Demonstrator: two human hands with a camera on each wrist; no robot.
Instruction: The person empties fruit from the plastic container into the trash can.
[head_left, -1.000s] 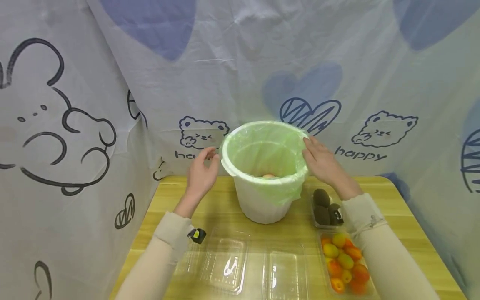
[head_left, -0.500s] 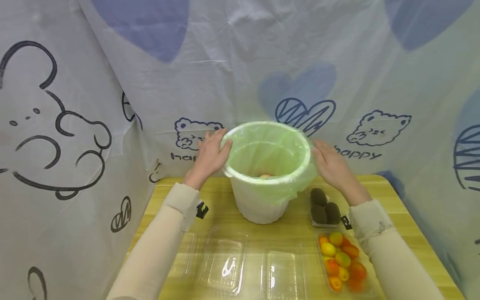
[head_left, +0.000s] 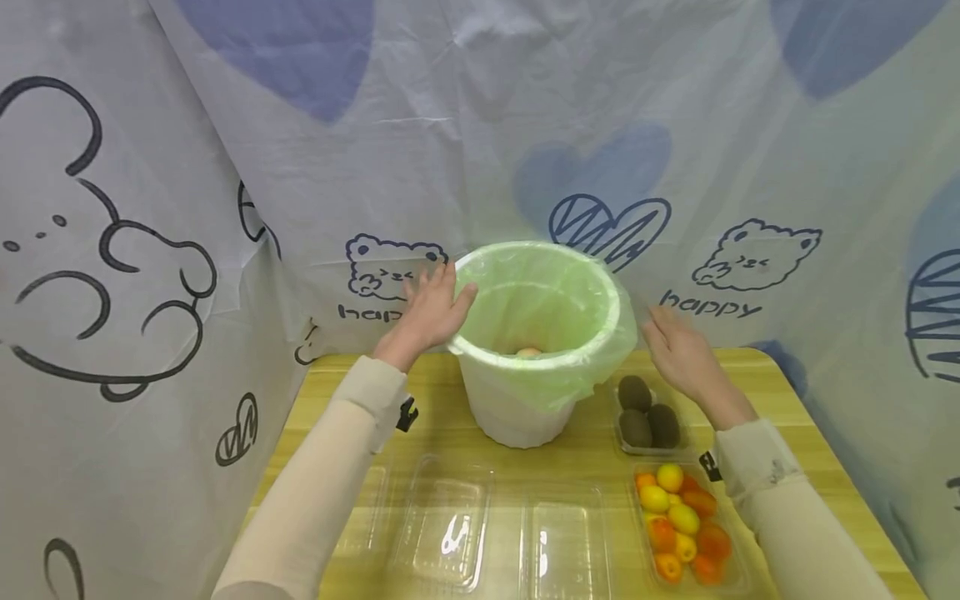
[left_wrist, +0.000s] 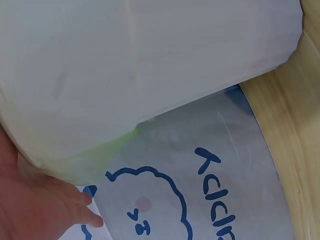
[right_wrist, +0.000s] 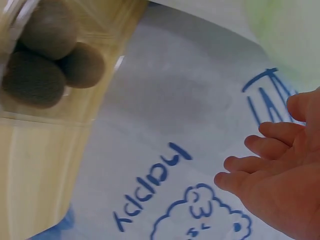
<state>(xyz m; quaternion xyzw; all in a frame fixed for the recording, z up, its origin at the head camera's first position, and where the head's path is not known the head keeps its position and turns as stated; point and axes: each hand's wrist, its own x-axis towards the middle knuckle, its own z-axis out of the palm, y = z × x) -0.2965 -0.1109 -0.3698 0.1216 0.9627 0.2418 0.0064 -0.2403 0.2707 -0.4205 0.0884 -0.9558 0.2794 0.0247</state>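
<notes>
On the surface [head_left: 442, 421] in the head view, a green bag [head_left: 570, 312] lines a white bucket [head_left: 517, 417], with something round [head_left: 528, 352] inside. One clear box [head_left: 656, 451] holds brown fruit [head_left: 662, 425]; another clear box [head_left: 730, 577], orange and yellow fruit [head_left: 683, 518]. Behind hangs a bear cloth [head_left: 450, 167]. From the left wrist, the left hand [left_wrist: 40, 205] stretches its fingers by the bucket. From the right wrist, the right hand [right_wrist: 282, 172] has loose fingers near the bag.
</notes>
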